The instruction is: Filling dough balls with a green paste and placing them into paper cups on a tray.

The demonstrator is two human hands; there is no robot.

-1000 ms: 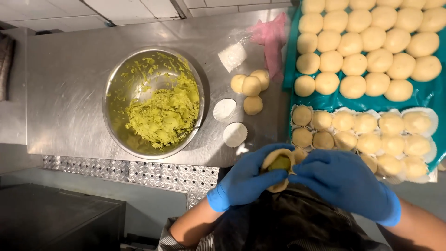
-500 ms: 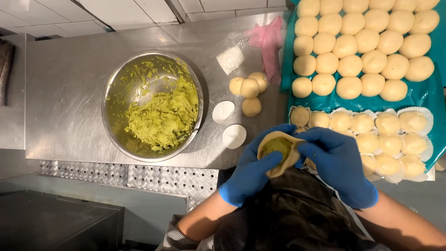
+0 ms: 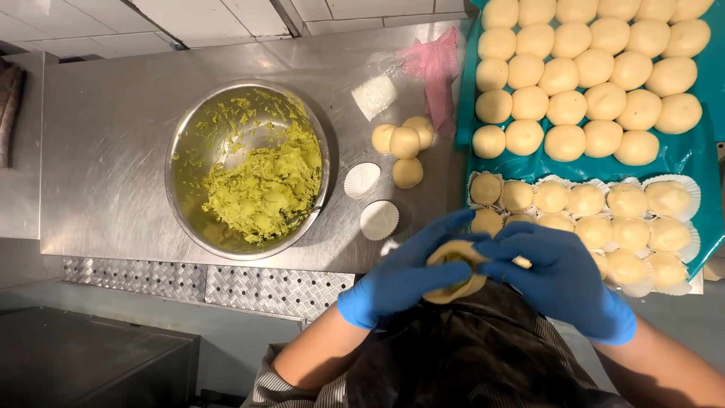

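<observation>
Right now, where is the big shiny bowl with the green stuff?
In the head view, the metal bowl sits left of centre on the steel table, just left of two empty paper cups.

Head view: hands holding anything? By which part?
Yes. Both gloved hands hold one dough piece: the left hand cups it from below and its left side, the right hand closes its fingers over the top and right edge.

Both hands blue-gloved, forearms bare, meeting at body midline. Left hand point(image 3: 404, 276) cupped palm-up, fingers point(image 3: 445, 227) curled inward. Right hand point(image 3: 563, 279) arched over left, fingers point(image 3: 502, 248) pinching down, fingertips touching
</observation>
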